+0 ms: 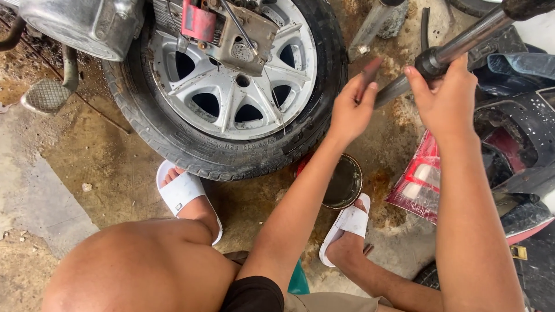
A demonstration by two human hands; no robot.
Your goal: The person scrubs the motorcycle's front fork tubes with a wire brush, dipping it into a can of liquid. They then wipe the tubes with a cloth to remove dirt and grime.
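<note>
Stained, oily concrete floor (104,167) lies under you, with a motorcycle wheel (231,86) and its silver rim filling the upper middle of the frame. Your left hand (351,110) pinches a thin flat blade (370,70) between thumb and fingers, its tip pointing up. Your right hand (445,98) is clamped around a metal fork tube (462,41) running to the upper right corner. A dark round oil pan (342,182) sits below, between your white sandals (184,193). A red tail light (421,176) lies at right.
</note>
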